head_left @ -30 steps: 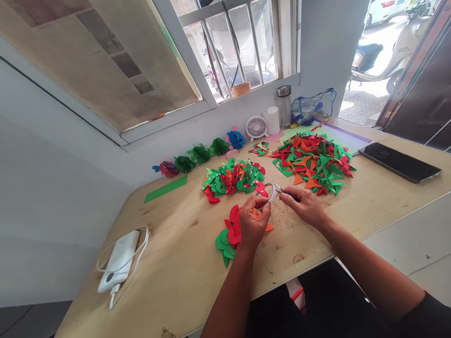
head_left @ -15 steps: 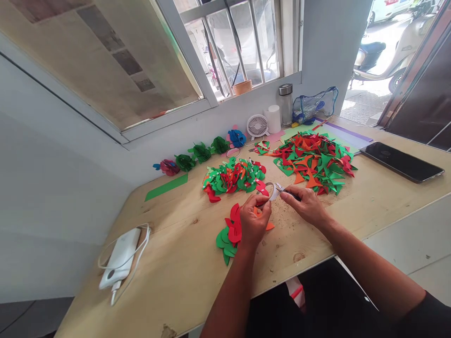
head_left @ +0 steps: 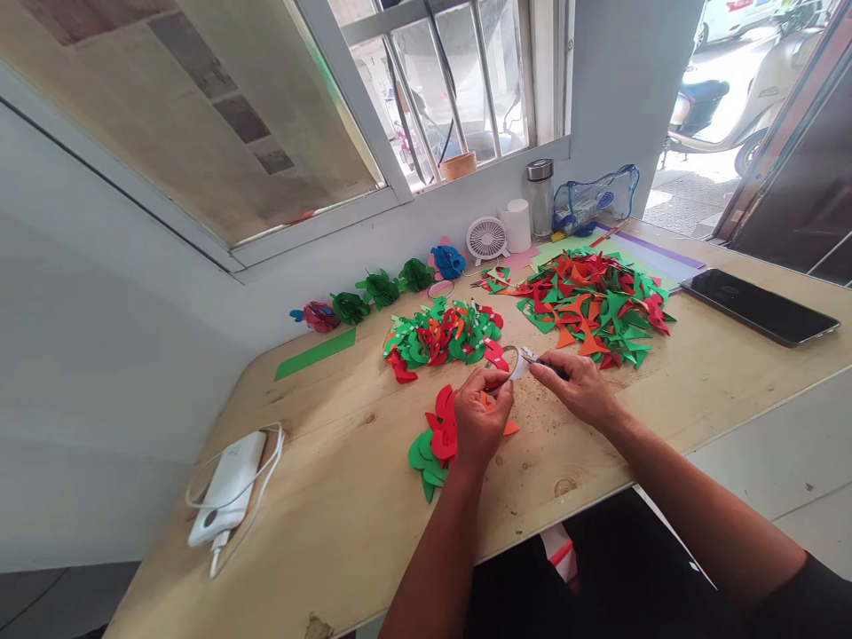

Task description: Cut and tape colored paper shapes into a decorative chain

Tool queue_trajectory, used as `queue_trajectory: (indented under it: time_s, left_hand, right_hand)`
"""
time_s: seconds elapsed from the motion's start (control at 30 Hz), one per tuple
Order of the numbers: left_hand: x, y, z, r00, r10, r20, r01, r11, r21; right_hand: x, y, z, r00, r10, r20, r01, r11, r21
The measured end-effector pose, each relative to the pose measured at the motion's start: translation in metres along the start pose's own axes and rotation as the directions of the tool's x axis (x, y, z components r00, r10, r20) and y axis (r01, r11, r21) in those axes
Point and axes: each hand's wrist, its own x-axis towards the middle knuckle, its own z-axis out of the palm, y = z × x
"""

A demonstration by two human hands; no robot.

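Note:
Pinched in the fingers of my left hand (head_left: 480, 413) is a roll of tape (head_left: 515, 353), its thin ring standing up beyond the fingertips. A whitish strip (head_left: 521, 366) shows between the two hands. My right hand (head_left: 580, 383) is closed around small dark-handled scissors (head_left: 554, 369), mostly hidden by the fingers, with the tips near the strip. Red petal-shaped paper pieces (head_left: 442, 424) lie beside and partly under my left hand, with green pieces (head_left: 426, 460) next to them. Just beyond is a pile of cut pieces (head_left: 443, 333), several bearing small white patches.
A heap of red, green and orange scraps (head_left: 592, 306) lies to the right, near a black phone (head_left: 759, 306). Paper flowers (head_left: 379, 288), a small fan (head_left: 486, 240) and a glass bottle (head_left: 540, 200) line the wall. A white power bank (head_left: 230, 479) with cable sits left.

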Motion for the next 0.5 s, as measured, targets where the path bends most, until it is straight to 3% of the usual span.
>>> queue_trajectory:
  time_s: [0.5]
  left_hand:
    - [-0.0004,-0.0006,0.0009,0.999,0.040,-0.007,-0.040,0.999,0.028]
  right_hand:
    - [-0.0010,0.0024,0.0031,0.997,0.037,-0.068,-0.039,0.999,-0.026]
